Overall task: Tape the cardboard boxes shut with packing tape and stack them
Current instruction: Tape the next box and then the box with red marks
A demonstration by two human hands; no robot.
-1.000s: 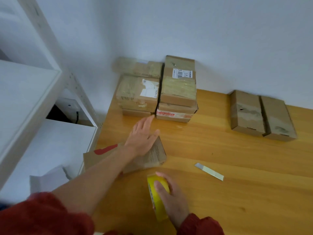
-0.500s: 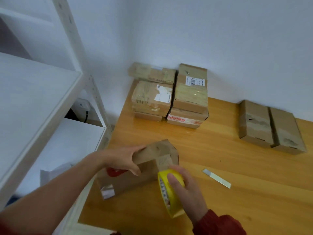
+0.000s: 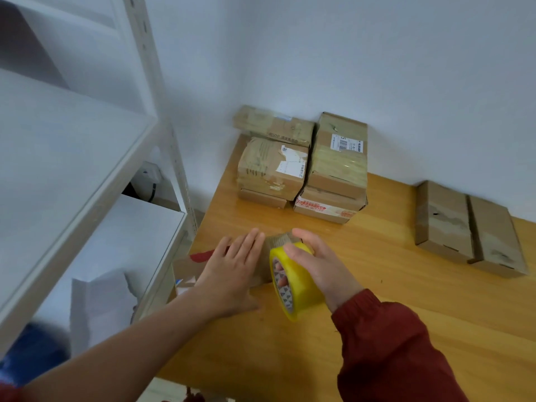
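Mid-task, one box being worked. Stack (image 3: 336, 166) of cardboard boxes sits against the wall at the far end of the table (image 3: 406, 329). It's abt five boxes in two piles plus one behind. Glossy tape bands cross most tops, so those look done and stacked.

Right of the stack, well apart, a pair (image 3: 470, 230) of boxes lies side by side, touching, one layer only. Pale strips on the lids look like tape but can't confirm; I judge them taped, not yet stacked.

The box (image 3: 187, 268) being worked lies in front of the stack, a bit to its left, mostly hidden under both hands. Red print shows at its left end.

L hand (image 3: 232, 268) lies flat on top of it, fingers straight and together, pressing down — no grasp, just steadying it. R hand (image 3: 322, 268) grasps the roll (image 3: 295, 288), yellow, w/ fingers through the core and thumb over the outer rim. Roll stands on edge at the box's right end, touching or nearly so, in front of the stack.

Can't tell if a tape end is stuck to the box; no fresh strip visible on it.

Left to do, as I judge: run tape over this box's seam, cut, set it on the stack, then prob move the pair over too. Shelf (image 3: 72, 169) stands left of the stack, off the table.
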